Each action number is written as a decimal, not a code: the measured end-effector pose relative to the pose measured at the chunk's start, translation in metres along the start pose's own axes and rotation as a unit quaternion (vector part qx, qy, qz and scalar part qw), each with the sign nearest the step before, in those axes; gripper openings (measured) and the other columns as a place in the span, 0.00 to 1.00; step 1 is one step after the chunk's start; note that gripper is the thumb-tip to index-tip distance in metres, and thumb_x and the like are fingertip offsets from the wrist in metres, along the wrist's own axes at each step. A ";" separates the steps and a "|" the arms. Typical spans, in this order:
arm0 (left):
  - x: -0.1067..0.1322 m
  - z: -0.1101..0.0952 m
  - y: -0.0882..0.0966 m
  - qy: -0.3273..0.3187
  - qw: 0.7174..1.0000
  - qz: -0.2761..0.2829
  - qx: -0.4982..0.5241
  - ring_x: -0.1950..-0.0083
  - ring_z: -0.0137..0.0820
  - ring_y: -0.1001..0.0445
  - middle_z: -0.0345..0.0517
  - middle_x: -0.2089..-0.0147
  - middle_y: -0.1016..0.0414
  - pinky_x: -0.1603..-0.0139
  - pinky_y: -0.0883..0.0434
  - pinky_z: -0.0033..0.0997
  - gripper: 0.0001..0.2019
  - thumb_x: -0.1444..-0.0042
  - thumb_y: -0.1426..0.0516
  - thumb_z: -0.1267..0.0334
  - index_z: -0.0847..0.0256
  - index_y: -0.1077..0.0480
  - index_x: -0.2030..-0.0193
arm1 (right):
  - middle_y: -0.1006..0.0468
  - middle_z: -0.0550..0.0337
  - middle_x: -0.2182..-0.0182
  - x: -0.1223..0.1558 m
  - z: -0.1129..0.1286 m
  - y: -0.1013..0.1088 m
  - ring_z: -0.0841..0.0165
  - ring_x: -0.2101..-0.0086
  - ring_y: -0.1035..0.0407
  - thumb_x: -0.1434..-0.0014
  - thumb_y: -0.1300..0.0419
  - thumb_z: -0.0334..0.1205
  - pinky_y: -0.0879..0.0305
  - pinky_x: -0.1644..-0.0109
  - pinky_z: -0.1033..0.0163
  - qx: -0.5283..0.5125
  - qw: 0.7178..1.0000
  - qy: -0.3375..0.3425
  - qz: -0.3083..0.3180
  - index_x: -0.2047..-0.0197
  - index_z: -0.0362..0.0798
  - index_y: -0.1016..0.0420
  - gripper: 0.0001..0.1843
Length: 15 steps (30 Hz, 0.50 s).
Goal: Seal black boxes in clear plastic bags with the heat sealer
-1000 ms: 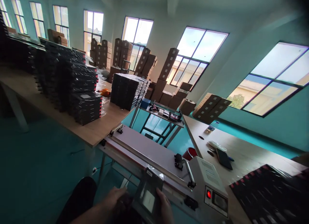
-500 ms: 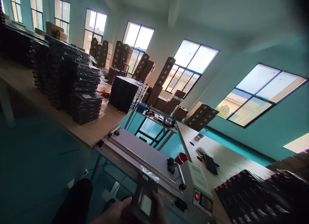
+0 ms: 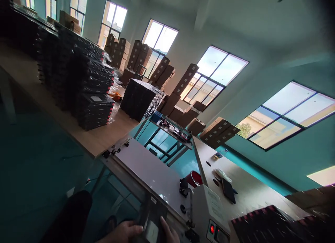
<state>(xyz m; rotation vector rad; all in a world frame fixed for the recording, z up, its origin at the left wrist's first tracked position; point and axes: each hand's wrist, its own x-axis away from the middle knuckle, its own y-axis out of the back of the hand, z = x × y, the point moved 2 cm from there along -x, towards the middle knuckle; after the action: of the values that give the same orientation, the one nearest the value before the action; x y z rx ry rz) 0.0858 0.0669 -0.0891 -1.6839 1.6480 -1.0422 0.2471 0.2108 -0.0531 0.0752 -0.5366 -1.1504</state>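
A dark flat box [image 3: 155,212] in clear plastic film is held low in front of me, with a small white label near its far end and a larger pale patch nearer me. My left hand [image 3: 127,231] is closed on its left side, thumb on top. On the opposite side my right hand [image 3: 169,230] grips it, its lower part cut off by the frame. The box's far end meets the front edge of a bar sealing machine [image 3: 157,178], and a bit of shiny film lies on the pale bed beyond. The sealer's control box [image 3: 209,204] with a lit red switch stands to the right.
Stacks of film-wrapped dark boxes [image 3: 95,110] stand on the wooden table [image 3: 104,140] at left. More wrapped boxes [image 3: 264,223] lie at lower right. A phone-like dark slab [image 3: 228,190] rests on the right table [image 3: 246,182]. A red bucket [image 3: 194,179] is behind the sealer.
The sealer's long bar, raised across the bed before, now sits lower along the front edge. The box stays in both hands. My view has tilted slightly.
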 end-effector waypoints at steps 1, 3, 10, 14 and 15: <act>0.000 0.000 0.002 -0.001 1.000 -0.008 -0.011 0.51 0.48 0.21 0.56 0.61 0.18 0.40 0.30 0.48 0.24 0.56 0.30 0.47 0.66 0.22 0.62 | 0.21 0.58 0.79 0.000 0.007 0.008 0.54 0.68 0.24 0.68 0.28 0.61 0.28 0.63 0.56 0.043 0.999 0.004 0.004 0.76 0.49 0.20 0.24; 0.001 0.002 0.006 0.001 0.999 -0.022 -0.034 0.51 0.48 0.21 0.55 0.60 0.18 0.40 0.30 0.49 0.25 0.57 0.29 0.47 0.65 0.21 0.60 | 0.23 0.58 0.81 -0.002 0.028 0.023 0.56 0.73 0.25 0.63 0.32 0.64 0.30 0.68 0.57 0.132 0.991 0.024 0.003 0.78 0.49 0.21 0.25; 0.000 0.002 0.009 0.001 0.997 -0.047 -0.063 0.52 0.49 0.21 0.54 0.61 0.18 0.41 0.30 0.51 0.26 0.62 0.27 0.47 0.64 0.21 0.60 | 0.20 0.46 0.51 -0.053 0.125 0.016 0.65 0.69 0.26 0.58 0.39 0.52 0.29 0.67 0.59 0.254 0.956 0.130 0.071 0.45 0.45 0.25 0.37; -0.003 0.000 0.008 0.001 0.998 -0.053 -0.046 0.54 0.47 0.21 0.54 0.64 0.20 0.43 0.29 0.46 0.25 0.64 0.26 0.51 0.65 0.21 0.63 | 0.18 0.55 0.67 -0.085 0.137 -0.018 0.69 0.79 0.31 0.67 0.39 0.39 0.34 0.76 0.63 0.282 0.941 0.093 0.163 0.56 0.45 0.20 0.30; -0.003 0.000 0.008 0.000 0.998 -0.056 -0.030 0.54 0.47 0.21 0.54 0.64 0.20 0.43 0.29 0.45 0.25 0.65 0.25 0.51 0.65 0.22 0.64 | 0.20 0.59 0.76 -0.089 0.139 -0.024 0.70 0.81 0.32 0.69 0.39 0.37 0.37 0.77 0.64 0.295 0.935 0.090 0.177 0.64 0.45 0.19 0.23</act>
<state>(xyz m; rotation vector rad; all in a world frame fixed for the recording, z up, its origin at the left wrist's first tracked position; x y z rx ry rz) 0.0819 0.0692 -0.0961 -1.8327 1.6161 -1.0553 0.1391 0.3084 0.0275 0.5753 -0.6853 -0.5932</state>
